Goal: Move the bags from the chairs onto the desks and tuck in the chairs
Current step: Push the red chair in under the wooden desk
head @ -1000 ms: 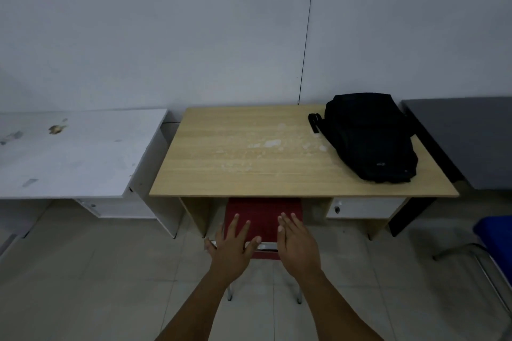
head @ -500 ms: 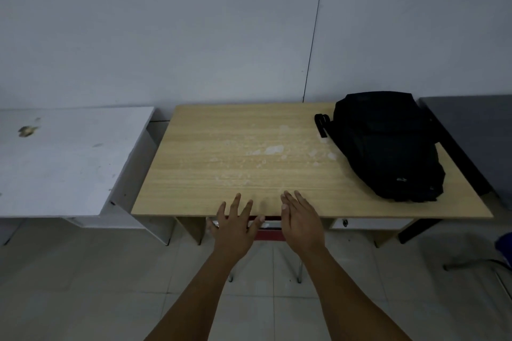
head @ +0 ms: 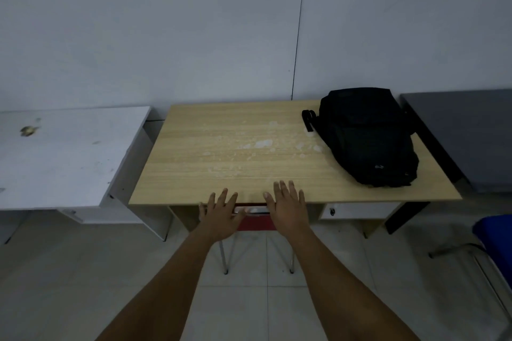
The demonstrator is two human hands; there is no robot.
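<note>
The wooden desk [head: 249,152] fills the middle of the frame and the black bag [head: 365,135] lies flat on its right part, near the wall, so for this desk the bag seems already moved. Under the front edge, at the lower centre, the red chair [head: 256,223] is almost hidden, only its back and thin legs showing. The left hand [head: 220,214] and the right hand [head: 288,206] are spread wide and flat against the chair back, holding nothing, probably to push it in.
</note>
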